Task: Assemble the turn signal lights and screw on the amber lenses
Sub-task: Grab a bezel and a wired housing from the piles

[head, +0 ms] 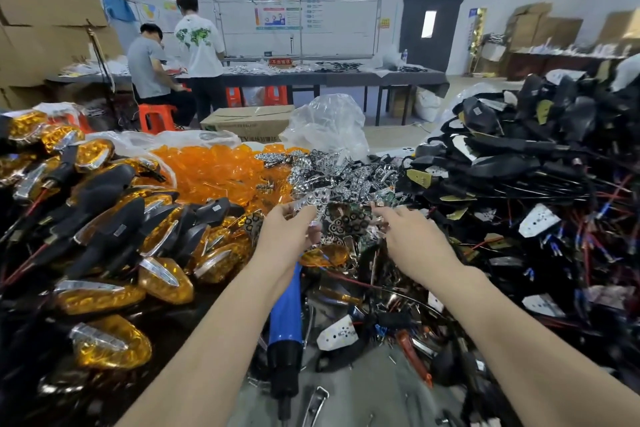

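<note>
At 6 o'clock, nearest the wearer, a blue electric screwdriver [285,333] lies idle between the two forearms. Just past it, at centre, the left hand [284,232] curls its fingers round a chrome reflector [306,215] at the near edge of the heap. The right hand [412,234] reaches in beside it with fingers stretched loose, holding nothing that I can make out. A single amber lens [323,257] lies just below the hands. Finished turn signals [104,253] are heaped at 9 o'clock, loose amber lenses [207,170] at 11, the reflector pile [332,177] at 12, and black housings [519,166] with wires from 1 to 3. This looks like the parts-gathering step, with a reflector being picked. The next move likely calls for freeing one reflector from the tangle, then seating it in a housing before lens and screws.
</note>
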### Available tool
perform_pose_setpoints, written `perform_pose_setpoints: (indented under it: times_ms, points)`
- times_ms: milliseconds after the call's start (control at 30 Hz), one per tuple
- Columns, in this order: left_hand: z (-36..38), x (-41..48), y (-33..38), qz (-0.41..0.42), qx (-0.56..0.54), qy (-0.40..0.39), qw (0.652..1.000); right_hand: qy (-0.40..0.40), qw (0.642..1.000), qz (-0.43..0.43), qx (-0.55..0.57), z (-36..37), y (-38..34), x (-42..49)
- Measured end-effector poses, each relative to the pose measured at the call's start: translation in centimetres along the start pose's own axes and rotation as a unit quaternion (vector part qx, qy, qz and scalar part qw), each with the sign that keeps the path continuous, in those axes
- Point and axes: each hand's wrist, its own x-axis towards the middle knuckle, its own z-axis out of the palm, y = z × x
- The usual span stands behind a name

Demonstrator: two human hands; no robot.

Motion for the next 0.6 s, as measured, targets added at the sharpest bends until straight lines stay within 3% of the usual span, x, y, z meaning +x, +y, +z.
perform_pose_setpoints:
  times_ms: [100,233,367,467,600]
  points:
    - [0.6,-1.4,0.0,-0.003,-0.033,-0.008,0.999,-0.086,0.994,-0.007,-0.072,0.0,1.1,-1.0]
    - [0.8,-2.9,0.1,0.000,-0.044,-0.007,0.999,0.011,0.992,-0.019,-0.127,-0.2,2.4,-1.8]
    - [0.5,-4.2,0.3,-0.002,-0.045,-0.006,0.999,0.007,0.990,0.014,-0.141,-0.9,3.8,-2.1]
    - [0.3,-4.9,0.4,-0.011,-0.056,-0.010,0.998,0.037,0.996,0.000,-0.078,-2.3,3.9,-2.1]
    - [0.4,-6.0,0.4,-0.015,-0.093,-0.032,0.995,0.104,0.989,-0.023,0.100,-4.9,3.1,-2.1]
